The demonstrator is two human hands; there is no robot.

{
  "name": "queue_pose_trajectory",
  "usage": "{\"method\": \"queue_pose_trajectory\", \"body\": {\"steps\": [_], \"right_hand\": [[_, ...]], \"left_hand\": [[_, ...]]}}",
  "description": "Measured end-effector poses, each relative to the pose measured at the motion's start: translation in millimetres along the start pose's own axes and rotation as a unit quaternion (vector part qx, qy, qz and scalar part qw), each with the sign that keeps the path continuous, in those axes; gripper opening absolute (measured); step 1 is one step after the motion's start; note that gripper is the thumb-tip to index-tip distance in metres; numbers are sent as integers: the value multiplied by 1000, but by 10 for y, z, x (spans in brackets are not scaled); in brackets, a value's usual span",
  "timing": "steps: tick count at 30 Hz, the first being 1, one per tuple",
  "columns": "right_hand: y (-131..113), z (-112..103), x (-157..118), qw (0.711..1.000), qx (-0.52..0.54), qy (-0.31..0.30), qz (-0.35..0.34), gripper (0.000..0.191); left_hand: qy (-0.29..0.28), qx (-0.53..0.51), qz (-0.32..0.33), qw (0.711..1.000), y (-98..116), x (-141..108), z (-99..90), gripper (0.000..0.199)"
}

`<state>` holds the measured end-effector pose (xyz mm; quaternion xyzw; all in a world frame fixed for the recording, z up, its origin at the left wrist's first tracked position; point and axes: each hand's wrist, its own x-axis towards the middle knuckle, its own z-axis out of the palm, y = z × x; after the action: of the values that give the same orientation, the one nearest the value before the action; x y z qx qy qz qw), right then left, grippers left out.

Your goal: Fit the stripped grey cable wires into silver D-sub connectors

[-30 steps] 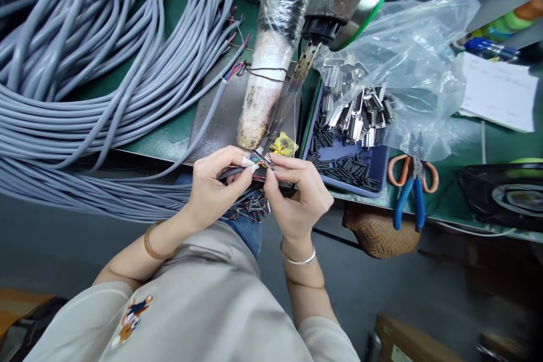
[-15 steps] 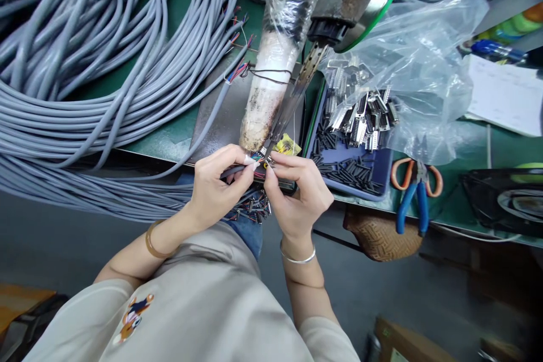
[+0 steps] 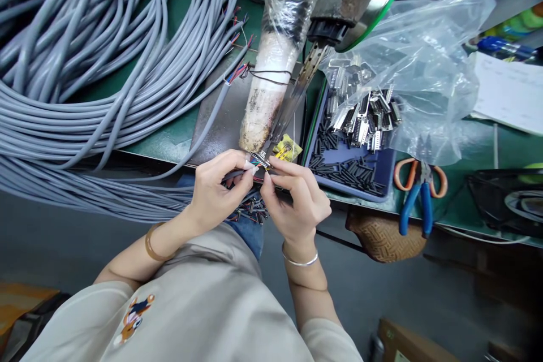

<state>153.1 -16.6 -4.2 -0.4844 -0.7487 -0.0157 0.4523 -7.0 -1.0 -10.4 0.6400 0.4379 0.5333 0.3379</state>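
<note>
My left hand pinches the stripped end of a grey cable whose coloured wires fan out at my fingertips. My right hand meets it from the right, pinching a small metal connector at those wire ends. Both hands sit at the bench's front edge, just under the tip of a soldering iron that slants down from a machine wrapped in plastic film. A yellow sponge piece lies beside the tip. Several small dark parts rest on my lap below the hands.
Thick bundles of grey cable cover the left of the green bench. A blue tray of small black sleeves stands to the right, under a clear bag of metal connector shells. Blue-and-orange pliers and a paper sheet lie further right.
My hands have stayed together at the iron's tip; the right fingers have shifted slightly left and curled closer on the connector. The view has drifted a little.
</note>
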Motion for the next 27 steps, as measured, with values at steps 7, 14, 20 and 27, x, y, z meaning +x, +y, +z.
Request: {"method": "queue_pose_trajectory", "body": {"steps": [7, 14, 20, 27], "right_hand": [[98, 36, -123, 997, 64, 49, 0, 13], [97, 61, -223, 988, 137, 23, 74, 11], [-25, -16, -106, 939, 235, -7, 251, 17], [-32, -53, -66, 860, 388, -82, 321, 27]], "left_hand": [[-48, -143, -185, 971, 114, 87, -60, 18], [-178, -269, -262, 910, 165, 95, -196, 21], [-208, -201, -129, 948, 148, 1, -283, 14], [-154, -116, 24, 981, 121, -49, -246, 10]]}}
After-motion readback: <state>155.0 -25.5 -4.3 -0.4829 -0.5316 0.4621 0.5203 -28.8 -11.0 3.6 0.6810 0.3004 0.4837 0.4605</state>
